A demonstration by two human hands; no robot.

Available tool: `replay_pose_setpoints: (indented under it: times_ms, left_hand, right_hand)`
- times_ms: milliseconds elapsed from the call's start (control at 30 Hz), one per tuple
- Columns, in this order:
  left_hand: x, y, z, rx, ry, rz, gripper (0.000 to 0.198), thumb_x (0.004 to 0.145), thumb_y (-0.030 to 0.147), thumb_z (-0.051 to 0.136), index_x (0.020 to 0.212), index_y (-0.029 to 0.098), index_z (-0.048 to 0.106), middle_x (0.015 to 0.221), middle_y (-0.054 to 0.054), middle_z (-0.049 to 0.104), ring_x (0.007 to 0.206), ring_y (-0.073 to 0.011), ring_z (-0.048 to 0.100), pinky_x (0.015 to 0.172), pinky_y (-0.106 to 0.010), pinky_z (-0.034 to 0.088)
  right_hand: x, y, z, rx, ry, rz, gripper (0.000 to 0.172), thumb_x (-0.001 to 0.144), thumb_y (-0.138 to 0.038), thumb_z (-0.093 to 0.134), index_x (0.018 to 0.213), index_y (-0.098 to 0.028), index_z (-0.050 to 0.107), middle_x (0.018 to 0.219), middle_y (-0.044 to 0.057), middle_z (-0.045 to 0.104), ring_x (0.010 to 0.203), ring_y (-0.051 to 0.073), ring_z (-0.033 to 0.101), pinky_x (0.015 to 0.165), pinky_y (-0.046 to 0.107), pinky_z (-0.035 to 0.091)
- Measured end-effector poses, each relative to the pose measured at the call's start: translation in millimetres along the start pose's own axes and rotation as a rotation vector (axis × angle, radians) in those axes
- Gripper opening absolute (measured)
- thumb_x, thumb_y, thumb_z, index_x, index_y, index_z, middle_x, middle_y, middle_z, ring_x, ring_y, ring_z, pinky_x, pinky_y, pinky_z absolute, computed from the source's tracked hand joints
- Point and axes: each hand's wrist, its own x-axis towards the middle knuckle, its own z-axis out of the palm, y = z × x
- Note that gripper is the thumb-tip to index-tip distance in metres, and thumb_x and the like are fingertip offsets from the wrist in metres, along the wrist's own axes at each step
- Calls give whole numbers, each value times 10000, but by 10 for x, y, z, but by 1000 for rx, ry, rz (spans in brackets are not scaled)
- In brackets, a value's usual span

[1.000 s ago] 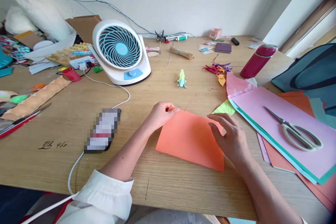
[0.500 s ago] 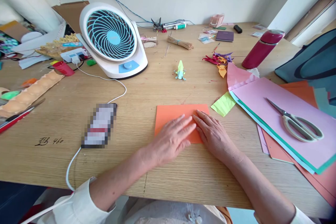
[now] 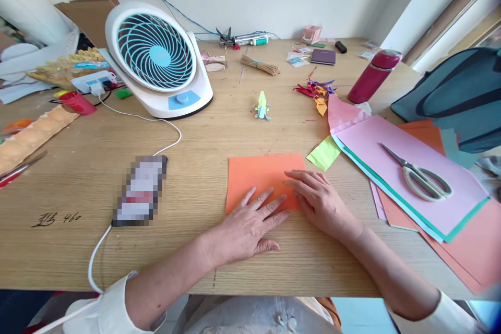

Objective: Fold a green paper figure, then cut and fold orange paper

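Note:
An orange sheet of paper (image 3: pixel 250 175) lies flat on the wooden table in front of me. My left hand (image 3: pixel 252 227) rests with fingers spread over the sheet's near edge, its fingertips on the paper. At the sheet's right side is my right hand (image 3: pixel 319 198), its fingers stretched out and lightly bent over the paper. Neither hand grips anything. Beyond the sheet stands a small green and light-blue folded paper figure (image 3: pixel 262 106). Just right of the sheet's far corner is a yellow-green piece of paper (image 3: pixel 324 153).
To the right, scissors (image 3: pixel 425 177) lie on stacked coloured paper (image 3: pixel 391 141). A red flask (image 3: pixel 373 77) and a blue-grey bag (image 3: pixel 454 94) stand behind. On the left are a white fan (image 3: pixel 160 62) and a phone (image 3: pixel 141 190) with a white cable.
My left hand has moved down toward the sheet's near edge and spread its fingers. The right hand has shifted slightly and bent its fingers more. The whole view has moved a little.

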Motion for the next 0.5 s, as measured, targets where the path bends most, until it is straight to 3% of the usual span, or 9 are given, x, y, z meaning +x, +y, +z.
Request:
replay_pose_setpoints:
  times_ms: [100,267,400,500]
  left_hand:
    - [-56,-57,-48,-2,-14,31,650,964,570,378,1510,220,328,1594,-83,290,1476,-366,189,1166,-603,162]
    - [-224,-181,-122,7,35,82,530,991,503,382,1415,201,478,1565,-89,358,1459,-304,271,1177,-521,214]
    - [-284,-258,-134,49,107,95,444,1008,419,394,1343,173,551,1475,-124,492,1373,-268,425,1139,-455,321]
    - [-264,-300,-125,84,178,104,385,1007,356,418,1299,164,580,1375,-137,586,1283,-263,521,1106,-468,380]
  right_hand:
    - [-145,0,-145,35,-135,-168,372,959,-100,417,1259,-218,602,1273,99,654,1131,217,611,954,419,475]
    - [-352,-108,-243,24,-201,-297,360,962,-111,418,1263,-181,602,1244,124,661,1067,233,612,906,417,481]
    - [-295,-231,-220,50,-231,-331,344,978,-143,403,1259,-167,600,1125,125,679,920,218,600,805,370,488]
    - [-185,-267,-160,5,-278,-326,359,986,-172,407,1305,-154,568,1022,122,655,817,213,558,727,352,466]
